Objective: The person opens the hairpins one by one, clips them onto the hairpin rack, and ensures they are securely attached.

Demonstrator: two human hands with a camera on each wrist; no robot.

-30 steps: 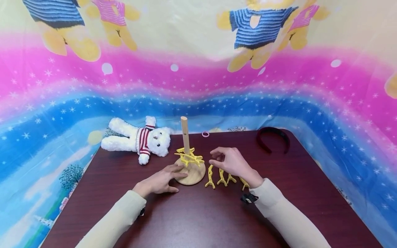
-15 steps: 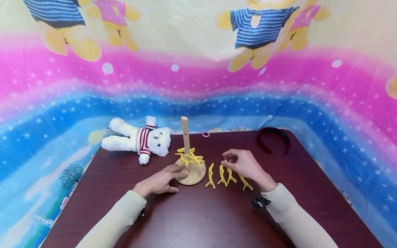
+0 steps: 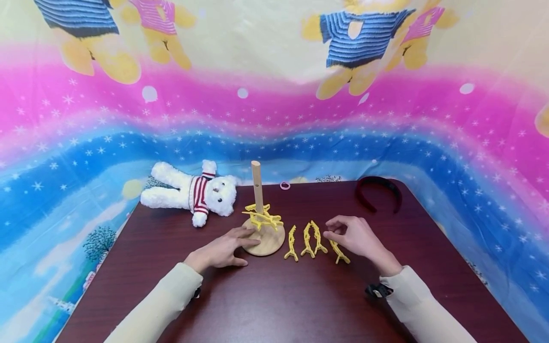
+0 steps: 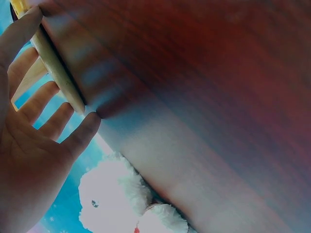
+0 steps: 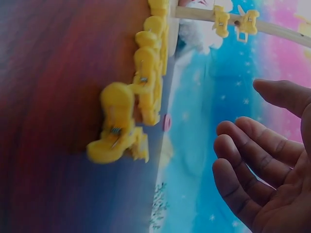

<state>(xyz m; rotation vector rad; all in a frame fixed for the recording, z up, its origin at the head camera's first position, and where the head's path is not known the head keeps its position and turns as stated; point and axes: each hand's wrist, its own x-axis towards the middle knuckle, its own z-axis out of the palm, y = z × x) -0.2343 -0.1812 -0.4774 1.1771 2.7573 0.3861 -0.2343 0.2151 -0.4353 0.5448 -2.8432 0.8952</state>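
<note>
My left hand (image 3: 219, 250) rests with its fingers spread on the round wooden base (image 3: 271, 242) of a stand. From that base rises an upright wooden post (image 3: 257, 188), with yellow hair clips (image 3: 267, 220) attached around its lower part. On the table to the right, several more yellow hair clips lie in a row, among them a leftmost clip (image 3: 291, 244) and a rightmost clip (image 3: 340, 254). Over the upper end of that rightmost one is my right hand (image 3: 353, 235). In the right wrist view its bent fingers (image 5: 228, 177) are apart from the clips and hold nothing.
A white teddy bear (image 3: 199, 193) in a striped sweater lies at the back left of the dark table (image 3: 274, 295). At the back edge is a small pink ring (image 3: 285, 186). A dark red headband (image 3: 364, 200) lies at the back right. Printed cloth (image 3: 274, 147) hangs behind the table.
My right hand has moved to the right along the row, from near the leftmost clip to the rightmost one. The left hand has stayed on the base.
</note>
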